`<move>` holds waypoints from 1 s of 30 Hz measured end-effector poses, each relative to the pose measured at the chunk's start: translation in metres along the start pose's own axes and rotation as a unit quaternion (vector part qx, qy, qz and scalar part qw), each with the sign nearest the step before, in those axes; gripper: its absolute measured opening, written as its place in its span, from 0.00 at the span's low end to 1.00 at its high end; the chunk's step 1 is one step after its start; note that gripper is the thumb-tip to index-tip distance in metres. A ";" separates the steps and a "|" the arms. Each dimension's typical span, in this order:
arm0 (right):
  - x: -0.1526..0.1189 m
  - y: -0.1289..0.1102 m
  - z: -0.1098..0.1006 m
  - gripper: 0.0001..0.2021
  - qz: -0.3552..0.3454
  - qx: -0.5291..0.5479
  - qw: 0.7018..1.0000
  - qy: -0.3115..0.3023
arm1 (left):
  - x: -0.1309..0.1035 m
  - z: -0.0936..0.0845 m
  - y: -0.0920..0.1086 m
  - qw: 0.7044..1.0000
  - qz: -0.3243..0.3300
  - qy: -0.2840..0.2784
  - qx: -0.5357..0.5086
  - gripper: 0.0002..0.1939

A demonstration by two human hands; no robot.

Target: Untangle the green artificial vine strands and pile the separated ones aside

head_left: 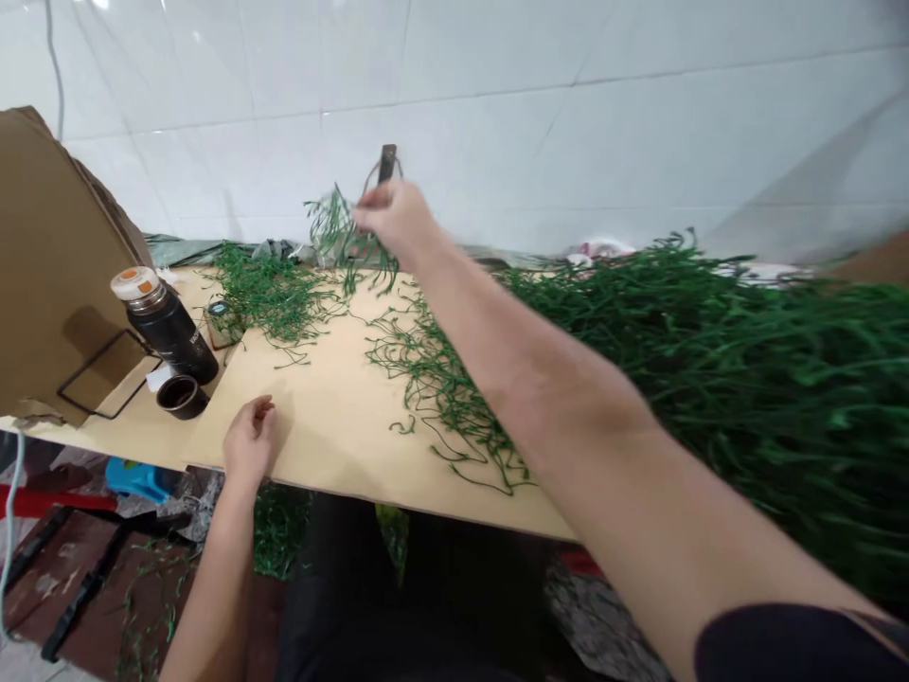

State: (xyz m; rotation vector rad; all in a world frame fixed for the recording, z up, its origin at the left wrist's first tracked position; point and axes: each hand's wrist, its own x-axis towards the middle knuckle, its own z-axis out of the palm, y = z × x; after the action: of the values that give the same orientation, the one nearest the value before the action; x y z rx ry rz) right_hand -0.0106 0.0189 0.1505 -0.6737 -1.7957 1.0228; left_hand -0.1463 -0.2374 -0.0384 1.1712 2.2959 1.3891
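My right hand (398,220) is reached far across the table, its fingers pinched on a small bunch of thin green plastic-looking stems (332,227). The stems hang down and to the left, a little above the tabletop. Beneath my right forearm lies a spread of loose green stems (454,384), running into a large heap (739,350) on the right. A smaller green pile (274,294) sits at the back left. My left hand (250,440) rests at the table's near edge with its fingers curled in; whatever may be inside them is hidden.
On the left stand a black thermos (170,327), a dark cup (182,396), a small jar (223,324) and a large cardboard box (57,256). A tan board (333,417) covers the tabletop. White tiles (497,123) rise behind it. Below left is a brown surface (78,578) with straps.
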 end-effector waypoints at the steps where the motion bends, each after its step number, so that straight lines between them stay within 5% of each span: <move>1: -0.022 0.013 0.003 0.08 0.026 0.004 0.999 0.018 | 0.002 0.002 0.003 0.999 -0.006 0.000 -0.053 0.19; 5: -0.093 0.046 0.009 0.09 0.152 0.119 0.981 -0.003 | 0.009 0.022 0.034 0.978 0.012 -0.016 -0.209 0.26; 12: -0.147 0.042 -0.023 0.13 0.139 0.236 0.962 -0.005 | 0.040 0.096 0.100 0.957 -0.013 -0.084 -0.277 0.39; 17: -0.159 0.046 -0.051 0.14 0.180 0.290 0.940 -0.001 | 0.049 0.134 0.113 0.943 -0.010 -0.182 -0.277 0.23; 20: -0.161 0.051 -0.064 0.14 0.175 0.281 0.943 0.012 | 0.048 0.140 0.117 0.941 -0.008 -0.182 -0.286 0.11; 26: -0.172 0.059 -0.074 0.13 0.186 0.165 0.968 -0.027 | 0.054 0.124 0.130 0.953 0.046 -0.066 -0.293 0.05; 30: -0.180 0.048 -0.082 0.19 0.206 -0.016 0.971 -0.124 | 0.059 0.112 0.142 0.950 0.135 -0.033 -0.281 0.08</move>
State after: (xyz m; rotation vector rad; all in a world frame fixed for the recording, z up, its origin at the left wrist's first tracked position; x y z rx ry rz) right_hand 0.1395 -0.0700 0.0460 -1.0036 -1.9335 1.4067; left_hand -0.0510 -0.0883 0.0309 1.3269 1.5605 1.8934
